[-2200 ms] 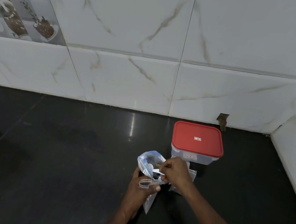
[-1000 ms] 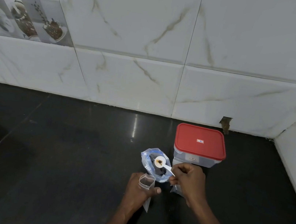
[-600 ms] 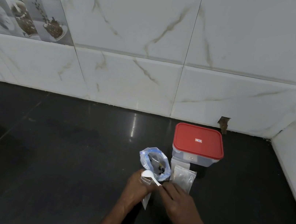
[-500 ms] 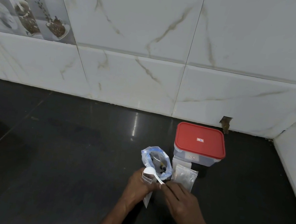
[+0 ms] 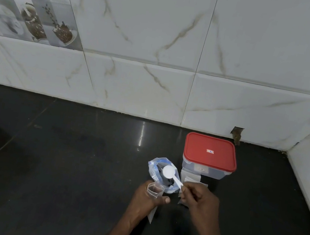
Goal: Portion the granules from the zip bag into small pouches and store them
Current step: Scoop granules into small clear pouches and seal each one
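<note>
left hand (image 5: pixel 148 198) grips a clear film pouch (image 5: pixel 154 191); right hand (image 5: pixel 199 199) pinches a white plastic scoop (image 5: pixel 169 174).

The glossy black stone counter (image 5: pixel 62 164) carries, toward its far right corner, a clear rectangular plastic box with a red lid (image 5: pixel 210 152), a few small flat clear plastic pouches (image 5: pixel 190 178) lying just on its near side, and an open blue-tinted clear zip bag (image 5: pixel 155 169) standing just left of them.
</note>
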The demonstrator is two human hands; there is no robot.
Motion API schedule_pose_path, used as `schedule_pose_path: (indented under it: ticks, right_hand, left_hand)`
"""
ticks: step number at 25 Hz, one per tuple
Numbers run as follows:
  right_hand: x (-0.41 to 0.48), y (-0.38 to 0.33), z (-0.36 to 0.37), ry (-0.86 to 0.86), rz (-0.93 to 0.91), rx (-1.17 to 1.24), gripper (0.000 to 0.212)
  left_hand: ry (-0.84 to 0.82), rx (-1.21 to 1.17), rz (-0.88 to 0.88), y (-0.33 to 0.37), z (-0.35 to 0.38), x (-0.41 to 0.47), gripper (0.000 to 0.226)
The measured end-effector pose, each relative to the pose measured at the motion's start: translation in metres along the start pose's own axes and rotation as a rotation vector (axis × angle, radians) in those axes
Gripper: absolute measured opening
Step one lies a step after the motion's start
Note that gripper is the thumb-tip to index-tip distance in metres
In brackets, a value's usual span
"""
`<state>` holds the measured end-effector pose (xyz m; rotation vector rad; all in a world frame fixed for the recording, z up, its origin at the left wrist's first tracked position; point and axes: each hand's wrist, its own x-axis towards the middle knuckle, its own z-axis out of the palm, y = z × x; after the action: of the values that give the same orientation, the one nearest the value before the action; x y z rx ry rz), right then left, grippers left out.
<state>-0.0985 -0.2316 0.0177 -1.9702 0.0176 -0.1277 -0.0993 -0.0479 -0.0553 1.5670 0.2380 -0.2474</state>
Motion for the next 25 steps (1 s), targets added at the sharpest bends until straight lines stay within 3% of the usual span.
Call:
schedule_pose_path:
  ticks: [2,4,6,8,11,13,16,19,21,23,25]
  right_hand:
    - [0.018,0.0,-0.003,-0.01,0.164,0.025,0.02]
    - [0.034,-0.002,-0.001,-0.052,0.12,-0.125,0.019]
    - [0.045,0.002,0.006,-0.214,-0.099,-0.513,0.014]
    - [0.049,0.006,0.014,-0.404,-0.331,-0.858,0.04]
    - [0.052,0.007,0.018,-0.547,-0.526,-1.028,0.068]
    - [0.054,0.005,0.02,-0.578,-0.597,-1.148,0.076]
    - [0.059,0.011,0.016,-0.635,-0.589,-1.16,0.063]
    - [0.068,0.006,0.013,-0.547,-0.574,-1.107,0.04]
    - [0.07,0.002,0.011,-0.515,-0.588,-1.128,0.044]
    - [0.066,-0.005,0.013,-0.575,-0.637,-1.152,0.051]
    - [0.061,-0.008,0.016,-0.656,-0.602,-1.165,0.044]
  left_hand:
    - [0.022,0.007,-0.012,-0.004,-0.003,-0.003,0.054]
    - [0.048,0.016,-0.02,-0.006,-0.002,-0.007,0.054]
    - [0.058,0.003,-0.032,-0.01,0.001,-0.01,0.048]
    - [0.043,-0.014,-0.05,-0.007,0.005,-0.01,0.04]
    - [-0.018,-0.06,-0.075,-0.006,0.012,-0.008,0.047]
    - [-0.036,-0.113,-0.098,-0.007,0.015,-0.008,0.048]
    - [-0.065,-0.171,-0.096,-0.007,0.019,-0.004,0.044]
    - [-0.066,-0.154,-0.091,-0.004,0.022,0.003,0.043]
    - [-0.07,-0.155,-0.107,-0.004,0.022,0.005,0.045]
    - [-0.092,-0.165,-0.114,-0.007,0.022,0.007,0.047]
    - [-0.097,-0.172,-0.114,-0.009,0.024,0.008,0.047]
